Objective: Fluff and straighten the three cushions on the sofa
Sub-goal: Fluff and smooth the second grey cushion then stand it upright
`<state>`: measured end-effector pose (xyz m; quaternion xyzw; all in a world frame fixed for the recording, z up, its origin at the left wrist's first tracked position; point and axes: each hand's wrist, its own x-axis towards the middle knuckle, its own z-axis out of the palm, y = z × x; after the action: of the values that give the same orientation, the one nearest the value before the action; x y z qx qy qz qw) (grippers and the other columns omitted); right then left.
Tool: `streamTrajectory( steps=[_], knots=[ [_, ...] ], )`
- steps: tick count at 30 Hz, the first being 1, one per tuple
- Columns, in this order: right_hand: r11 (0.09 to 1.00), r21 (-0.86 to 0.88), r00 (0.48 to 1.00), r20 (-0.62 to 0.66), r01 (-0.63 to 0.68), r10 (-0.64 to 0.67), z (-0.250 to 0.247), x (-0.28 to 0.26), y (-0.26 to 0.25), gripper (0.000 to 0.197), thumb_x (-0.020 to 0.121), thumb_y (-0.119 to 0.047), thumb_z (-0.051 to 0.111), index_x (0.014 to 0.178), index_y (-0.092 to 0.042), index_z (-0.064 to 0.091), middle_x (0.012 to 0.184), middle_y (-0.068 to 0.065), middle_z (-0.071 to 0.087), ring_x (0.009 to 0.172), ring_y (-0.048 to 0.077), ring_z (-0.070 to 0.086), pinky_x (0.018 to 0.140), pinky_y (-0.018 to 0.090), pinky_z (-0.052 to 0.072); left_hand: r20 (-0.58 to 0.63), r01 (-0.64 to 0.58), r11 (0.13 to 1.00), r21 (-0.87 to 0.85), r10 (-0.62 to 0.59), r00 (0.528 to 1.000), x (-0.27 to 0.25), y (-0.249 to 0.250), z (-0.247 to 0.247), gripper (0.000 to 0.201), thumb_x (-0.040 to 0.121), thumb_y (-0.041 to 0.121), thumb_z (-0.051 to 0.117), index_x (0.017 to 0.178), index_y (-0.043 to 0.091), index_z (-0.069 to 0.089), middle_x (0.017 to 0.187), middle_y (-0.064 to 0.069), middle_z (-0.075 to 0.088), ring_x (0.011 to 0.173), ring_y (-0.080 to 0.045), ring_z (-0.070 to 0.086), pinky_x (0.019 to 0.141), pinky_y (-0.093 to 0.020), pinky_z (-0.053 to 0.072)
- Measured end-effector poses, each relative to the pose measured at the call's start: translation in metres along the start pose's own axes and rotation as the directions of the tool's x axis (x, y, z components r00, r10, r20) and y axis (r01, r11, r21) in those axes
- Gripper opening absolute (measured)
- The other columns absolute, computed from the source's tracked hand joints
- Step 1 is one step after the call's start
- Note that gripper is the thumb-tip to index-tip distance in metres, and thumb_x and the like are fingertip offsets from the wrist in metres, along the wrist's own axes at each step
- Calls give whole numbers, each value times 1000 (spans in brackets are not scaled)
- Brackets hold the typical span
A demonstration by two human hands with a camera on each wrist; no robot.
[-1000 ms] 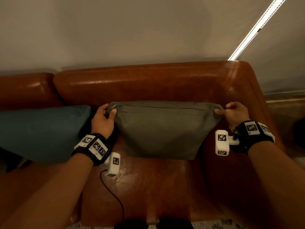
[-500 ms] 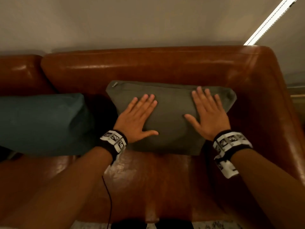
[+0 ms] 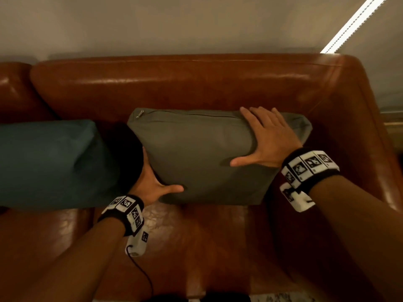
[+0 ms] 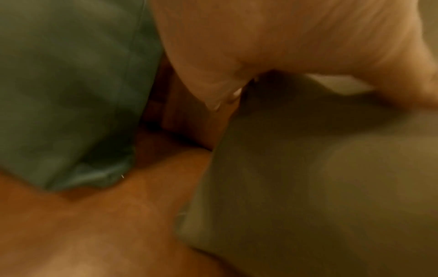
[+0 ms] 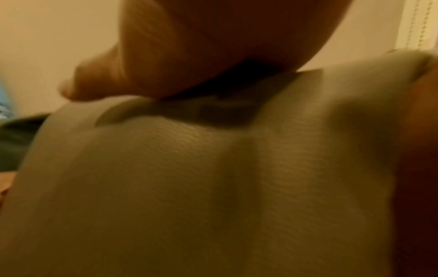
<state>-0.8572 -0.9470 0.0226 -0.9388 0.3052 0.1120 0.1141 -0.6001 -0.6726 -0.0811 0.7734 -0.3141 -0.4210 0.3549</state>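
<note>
- Head view: A soft grey-green fabric cushion [image 3: 196, 158] leans on the brown leather sofa [image 3: 196, 83] back. The right hand [image 3: 270, 140] presses it with flat, spread fingers; the left hand [image 3: 150, 182] cups its side edge, thumb in front. A teal fabric cushion [image 3: 50, 162] sits just beside. Two cushions show; the third is unseen.
- Left wrist view: blurred; finger position unclear.
- Right wrist view: the fabric dents under the palm, so it looks light and yielding, best gripped at the corners.
</note>
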Motion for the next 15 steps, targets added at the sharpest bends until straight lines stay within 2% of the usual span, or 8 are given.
streamTrajectory(
  steps=[3,6,9,11,13,15],
  knots=[
    [999,21,999,-4,-45,45,2,11,-10,143,48,-112,37,164,-31,11,168,8,24,156,32,20,128,57,5,-71,8,999,-53,-12,997,7,4,5,158,45,52,103,163,35,-2,166,11,28,152,-10,31,126,-48,28],
    [998,33,996,-70,-45,47,2,6,-14,135,52,-109,38,160,-28,29,157,9,42,146,33,38,125,58,18,-71,9,997,-71,-14,997,2,12,5,139,50,46,101,160,34,16,158,9,41,145,-11,41,122,-50,36],
    [995,83,991,-116,-56,65,-6,-11,-13,127,54,-107,41,154,-28,40,147,7,52,135,32,49,119,54,31,-100,-37,998,-51,32,994,-18,34,0,133,48,60,99,157,40,25,154,12,48,141,-11,47,118,-51,41],
    [975,197,977,-163,-102,135,-14,-28,-8,122,54,-103,52,151,-29,44,144,4,55,132,29,52,115,51,36,-150,-90,996,13,91,984,-28,66,-14,135,45,65,98,156,46,23,156,13,45,141,-11,46,118,-49,41],
    [897,410,948,-182,-167,260,-20,-47,-4,119,52,-93,69,150,-29,45,145,1,54,131,25,52,115,47,40,-176,-177,973,147,202,964,-32,110,-36,139,44,68,96,158,48,18,159,11,41,143,-14,43,118,-48,39],
    [751,625,917,-139,-212,374,-19,-60,-3,119,49,-81,78,150,-29,44,147,-1,53,132,21,52,113,45,43,-142,-276,892,358,344,928,-27,160,-59,142,45,78,90,160,43,17,160,4,43,143,-23,45,117,-53,38]
  ],
)
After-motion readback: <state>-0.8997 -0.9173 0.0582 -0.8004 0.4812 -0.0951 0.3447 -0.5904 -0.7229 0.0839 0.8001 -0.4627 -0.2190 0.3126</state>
